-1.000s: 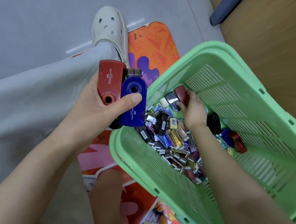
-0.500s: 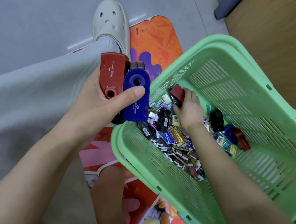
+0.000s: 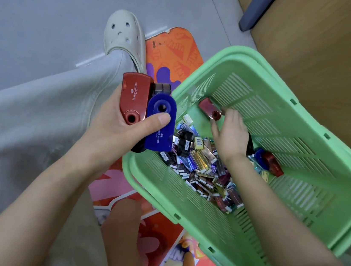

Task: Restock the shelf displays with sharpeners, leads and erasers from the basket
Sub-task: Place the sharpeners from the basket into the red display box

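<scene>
Sharpener [image 3: 209,111] lies by basket [image 3: 303,138] wall at right hand [image 3: 231,133] fingertips, long axis slanting down-right; pinched or loose, cannot tell. Left hand [image 3: 112,129], outside, grips pair of sharpeners [image 3: 133,98].

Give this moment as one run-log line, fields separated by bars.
left hand: holds red sharpener, blue sharpener | right hand: in green basket, at second red sharpener, grip unclear

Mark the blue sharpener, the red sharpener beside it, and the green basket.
blue sharpener [image 3: 159,137], head view, on its printed lower face.
red sharpener [image 3: 133,96], head view, on its printed lettering.
green basket [image 3: 214,222], head view, on the near slatted wall.
</scene>
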Motion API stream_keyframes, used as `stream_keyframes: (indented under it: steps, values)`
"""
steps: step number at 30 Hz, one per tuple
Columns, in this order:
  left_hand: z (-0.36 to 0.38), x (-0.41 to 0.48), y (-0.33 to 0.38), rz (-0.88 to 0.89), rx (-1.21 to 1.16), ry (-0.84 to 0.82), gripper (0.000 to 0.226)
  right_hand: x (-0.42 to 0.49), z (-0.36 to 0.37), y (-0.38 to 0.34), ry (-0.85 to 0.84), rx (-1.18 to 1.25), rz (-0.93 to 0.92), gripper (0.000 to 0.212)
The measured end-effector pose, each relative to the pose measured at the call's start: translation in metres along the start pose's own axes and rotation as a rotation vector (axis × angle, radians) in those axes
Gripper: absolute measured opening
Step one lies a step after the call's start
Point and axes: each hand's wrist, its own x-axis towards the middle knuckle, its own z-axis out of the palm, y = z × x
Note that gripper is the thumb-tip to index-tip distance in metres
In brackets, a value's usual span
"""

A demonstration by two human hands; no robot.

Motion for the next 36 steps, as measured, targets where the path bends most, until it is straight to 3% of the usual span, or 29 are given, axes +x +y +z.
stream_keyframes:
  steps: [3,9,13,20,24,29,32,36]
  values:
    - [0.012,-0.004,0.004,0.006,0.012,-0.014,0.04,-0.027,-0.007,0.021,0.01,0.046,0.113,0.04]
    - [0.052,-0.003,-0.007,-0.077,0.0,-0.143,0.052,-0.052,-0.013,0.064,-0.266,0.236,0.42,0.059]
    - [0.091,0.019,-0.038,-0.223,0.041,-0.152,0.039,-0.047,-0.009,0.071,-0.265,0.198,0.435,0.057]
    - [0.142,0.086,-0.091,-0.436,-0.008,0.062,0.057,-0.051,-0.017,0.077,-0.173,0.135,0.42,0.052]
    - [0.165,0.109,-0.102,-0.45,-0.086,0.183,0.053,-0.062,-0.02,0.083,-0.073,0.198,0.361,0.053]
    - [0.182,0.132,-0.108,-0.491,-0.117,0.236,0.047,-0.063,-0.016,0.085,-0.077,0.245,0.37,0.055]
    - [0.183,0.142,-0.109,-0.544,0.055,0.197,0.056,-0.061,-0.016,0.081,-0.026,0.289,0.362,0.054]
    - [0.163,0.134,-0.109,-0.395,0.361,0.12,0.067,-0.064,-0.025,0.075,0.067,0.265,0.333,0.052]
